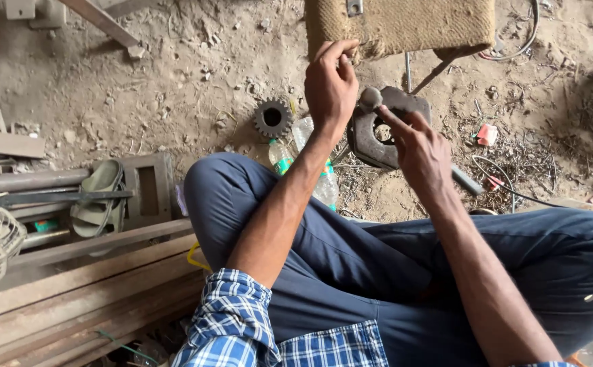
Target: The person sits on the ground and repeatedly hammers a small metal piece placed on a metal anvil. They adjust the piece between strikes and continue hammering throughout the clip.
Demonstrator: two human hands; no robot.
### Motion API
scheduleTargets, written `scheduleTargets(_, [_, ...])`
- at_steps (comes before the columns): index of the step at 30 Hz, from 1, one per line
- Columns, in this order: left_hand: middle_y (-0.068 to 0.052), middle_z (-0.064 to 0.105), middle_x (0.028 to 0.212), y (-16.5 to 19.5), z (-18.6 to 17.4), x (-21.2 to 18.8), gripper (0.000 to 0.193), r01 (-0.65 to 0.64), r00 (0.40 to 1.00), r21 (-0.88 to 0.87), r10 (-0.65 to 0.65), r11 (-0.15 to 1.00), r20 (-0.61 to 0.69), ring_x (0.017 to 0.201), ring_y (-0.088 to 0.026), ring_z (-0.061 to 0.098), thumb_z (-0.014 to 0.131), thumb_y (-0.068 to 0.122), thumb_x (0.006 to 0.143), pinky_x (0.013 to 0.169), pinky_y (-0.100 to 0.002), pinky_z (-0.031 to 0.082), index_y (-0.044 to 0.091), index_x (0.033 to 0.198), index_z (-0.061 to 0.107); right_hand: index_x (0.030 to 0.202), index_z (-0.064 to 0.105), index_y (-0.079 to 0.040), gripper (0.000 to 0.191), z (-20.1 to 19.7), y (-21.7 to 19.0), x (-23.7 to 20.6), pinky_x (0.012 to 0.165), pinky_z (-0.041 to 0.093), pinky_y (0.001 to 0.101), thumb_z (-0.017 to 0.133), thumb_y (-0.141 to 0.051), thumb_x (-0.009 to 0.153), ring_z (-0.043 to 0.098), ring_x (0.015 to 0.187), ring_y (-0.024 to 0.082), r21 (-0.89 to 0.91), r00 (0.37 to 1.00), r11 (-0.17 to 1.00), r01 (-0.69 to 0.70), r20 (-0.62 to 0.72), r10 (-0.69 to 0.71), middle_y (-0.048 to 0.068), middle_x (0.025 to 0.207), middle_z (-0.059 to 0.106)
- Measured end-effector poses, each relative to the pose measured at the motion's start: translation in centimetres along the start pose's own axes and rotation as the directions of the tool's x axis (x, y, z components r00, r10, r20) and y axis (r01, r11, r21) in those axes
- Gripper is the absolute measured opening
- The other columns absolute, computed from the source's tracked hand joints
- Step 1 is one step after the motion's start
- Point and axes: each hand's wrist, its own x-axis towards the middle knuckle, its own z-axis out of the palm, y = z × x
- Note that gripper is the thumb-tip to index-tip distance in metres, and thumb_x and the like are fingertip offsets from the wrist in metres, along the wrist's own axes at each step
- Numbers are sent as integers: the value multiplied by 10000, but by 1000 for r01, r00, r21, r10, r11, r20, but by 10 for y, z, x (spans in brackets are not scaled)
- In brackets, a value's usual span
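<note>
Steel plate [386, 133] under right hand [419, 151], dirt beyond

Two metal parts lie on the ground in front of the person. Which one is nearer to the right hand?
The flat dark metal plate with a round hole; the right hand reaches over it. The toothed gear lies apart, further left, beyond the left hand.

Single head-worn camera, looking steeply down from above seated person's lap. Facing forward over crossed legs toward dirt floor [174, 81]. Sitting close: left hand [330, 85] and right hand [419, 146] filling upper centre, sleeves cropping at bottom edge. Woven seat [405, 24] cutting off at top. No second view sharing scene.
</note>
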Motion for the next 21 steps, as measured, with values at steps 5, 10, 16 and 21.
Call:
scheduleTargets(5, [-23, 754, 995, -8, 2, 1, 222, 11, 1000, -2, -11, 1000, -7, 870, -140, 745, 647, -15, 941, 770, -282, 621, 122, 1095, 729, 1484, 624, -275, 486, -4, -7, 4, 508, 516, 359, 602, -68, 1045, 611, 643, 197, 8, 996, 999, -31, 79, 30, 105, 1067, 706])
scheduleTargets(10, [-33, 759, 1001, -10, 8, -1, 200, 61, 998, -14, -60, 998, 28, 865, -140, 744, 652, -6, 939, 735, -280, 625, 123, 1070, 732, 1472, 636, -211, 421, -1, 6, -1, 530, 464, 384, 630, -164, 1054, 573, 660, 230, 124, 993, 987, -106, 68, 98, 125, 922, 650])
scheduleTargets(16, [-40, 754, 971, -9, 5, 0, 195, 63, 997, -18, -63, 998, 38, 840, -140, 743, 635, -10, 958, 727, -276, 628, 115, 1069, 735, 1452, 636, -116, 369, 10, 29, -7, 539, 441, 373, 563, -222, 1106, 568, 653, 197, 273, 979, 955, -118, -126, 157, 108, 928, 674])
scheduleTargets(21, [-41, 758, 974, -8, 4, -1, 216, 40, 999, -9, -39, 999, 30, 843, -142, 743, 632, -28, 937, 750, -280, 625, 119, 1050, 742, 1483, 618, -102, 355, 6, 31, -4, 564, 477, 377, 552, -231, 1159, 594, 688, 199, 270, 957, 963, 9, -282, 70, 115, 947, 678])
